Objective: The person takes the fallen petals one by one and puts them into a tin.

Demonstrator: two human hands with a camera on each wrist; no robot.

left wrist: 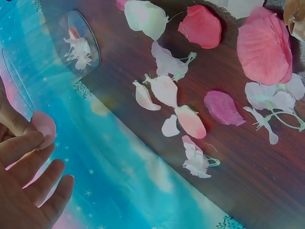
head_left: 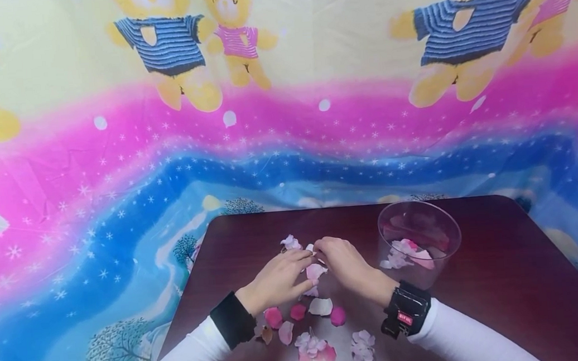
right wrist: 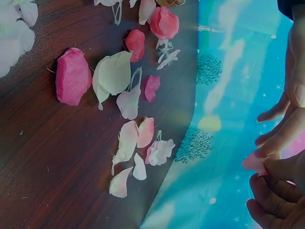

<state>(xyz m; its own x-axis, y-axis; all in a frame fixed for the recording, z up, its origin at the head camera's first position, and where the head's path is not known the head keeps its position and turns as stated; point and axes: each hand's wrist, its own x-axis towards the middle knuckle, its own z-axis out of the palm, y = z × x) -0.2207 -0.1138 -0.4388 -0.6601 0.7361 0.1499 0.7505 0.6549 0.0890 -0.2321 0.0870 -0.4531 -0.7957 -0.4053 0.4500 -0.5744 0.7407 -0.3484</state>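
In the head view my left hand (head_left: 283,276) and right hand (head_left: 344,261) meet fingertip to fingertip over the middle of the table. Between them is a pale pink petal (left wrist: 45,128), which shows above the left fingers in the left wrist view. Both hands pinch this petal (right wrist: 255,164) in the right wrist view, with the right thumb against its lower edge. The other left fingers fan out loosely. Beneath the hands lie pale petals (head_left: 316,271) and, nearer my body, a white petal (head_left: 321,307) and a magenta petal (head_left: 337,316).
A clear round container (head_left: 419,244) with pink and white petals inside stands right of my right hand. Pink-and-white petals (head_left: 317,357) and a pale flower cluster (head_left: 363,347) lie near the front of the dark wooden table (head_left: 507,277). A printed cloth (head_left: 285,119) hangs behind.
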